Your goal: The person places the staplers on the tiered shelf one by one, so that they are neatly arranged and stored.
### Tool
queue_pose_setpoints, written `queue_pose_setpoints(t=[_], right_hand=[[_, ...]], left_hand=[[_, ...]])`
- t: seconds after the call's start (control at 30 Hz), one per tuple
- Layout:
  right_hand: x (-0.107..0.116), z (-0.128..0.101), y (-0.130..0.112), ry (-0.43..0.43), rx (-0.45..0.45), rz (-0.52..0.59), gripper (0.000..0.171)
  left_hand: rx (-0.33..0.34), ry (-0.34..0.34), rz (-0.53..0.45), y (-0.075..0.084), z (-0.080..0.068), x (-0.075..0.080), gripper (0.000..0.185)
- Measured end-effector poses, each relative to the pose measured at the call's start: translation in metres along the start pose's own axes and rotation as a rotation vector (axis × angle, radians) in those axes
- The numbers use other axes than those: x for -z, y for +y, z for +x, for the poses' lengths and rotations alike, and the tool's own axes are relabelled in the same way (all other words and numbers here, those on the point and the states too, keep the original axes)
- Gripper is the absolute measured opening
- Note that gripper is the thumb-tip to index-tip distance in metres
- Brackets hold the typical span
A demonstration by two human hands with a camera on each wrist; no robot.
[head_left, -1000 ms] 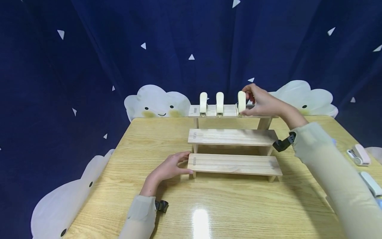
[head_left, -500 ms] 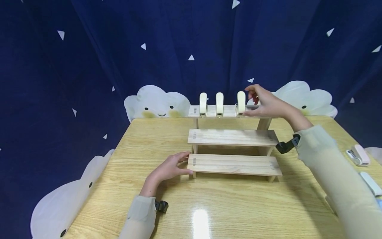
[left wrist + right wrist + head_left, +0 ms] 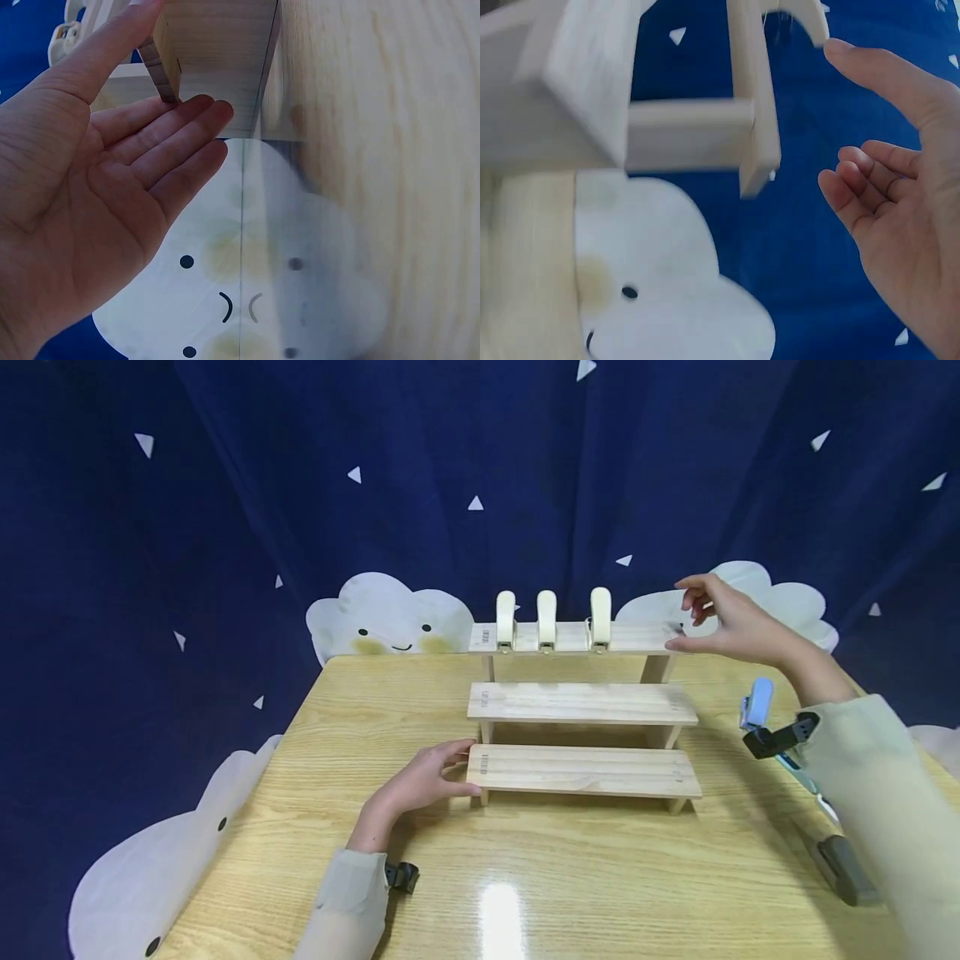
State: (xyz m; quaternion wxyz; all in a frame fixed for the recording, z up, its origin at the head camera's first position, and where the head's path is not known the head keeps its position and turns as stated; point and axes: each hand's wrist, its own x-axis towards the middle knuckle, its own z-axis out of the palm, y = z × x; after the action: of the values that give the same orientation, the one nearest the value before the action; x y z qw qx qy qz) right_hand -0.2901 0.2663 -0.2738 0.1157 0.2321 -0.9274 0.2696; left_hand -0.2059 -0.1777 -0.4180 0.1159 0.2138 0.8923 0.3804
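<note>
Three cream-white staplers stand in a row on the top board of a three-step wooden rack: the left stapler (image 3: 506, 618), the middle stapler (image 3: 547, 620) and the right stapler (image 3: 600, 618). My right hand (image 3: 738, 622) hovers at the top board's right end, holding nothing, thumb and fingers apart. In the right wrist view its thumb (image 3: 885, 75) overlaps the edge of a pale stapler. At the rack's lowest board (image 3: 577, 768), my left hand (image 3: 420, 781) grips the left end, thumb at the front corner and fingers at the back one. The left wrist view shows the board end (image 3: 157, 67) between them.
On the right side of the wooden table (image 3: 360, 710) lie a light-blue stapler (image 3: 759, 700), a teal item (image 3: 797, 774) and a dark grey item (image 3: 847, 868), partly behind the right sleeve (image 3: 873, 785). A blue curtain (image 3: 420, 460) and white cloud-shaped panels (image 3: 405, 614) border the table.
My right hand has let go of the right stapler and moved right along the top board. The stapler stays standing there. My left hand has kept its place.
</note>
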Motion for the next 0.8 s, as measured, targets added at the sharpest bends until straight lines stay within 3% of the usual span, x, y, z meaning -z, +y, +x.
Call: queue_pose_setpoints(t=[0.27, 0.57, 0.8], right_hand=[[0.007, -0.032, 0.037, 0.037, -0.09, 0.007, 0.076], [-0.001, -0.06, 0.081, -0.028, -0.246, -0.056, 0.087], [-0.006, -0.078, 0.111, -0.036, -0.279, -0.108, 0.091]], left_hand=[[0.004, 0.005, 0.0, 0.0, 0.0, 0.002, 0.086], [0.004, -0.003, -0.045, -0.003, 0.001, 0.0, 0.085], [0.0, -0.007, -0.056, -0.002, 0.001, -0.001, 0.085]])
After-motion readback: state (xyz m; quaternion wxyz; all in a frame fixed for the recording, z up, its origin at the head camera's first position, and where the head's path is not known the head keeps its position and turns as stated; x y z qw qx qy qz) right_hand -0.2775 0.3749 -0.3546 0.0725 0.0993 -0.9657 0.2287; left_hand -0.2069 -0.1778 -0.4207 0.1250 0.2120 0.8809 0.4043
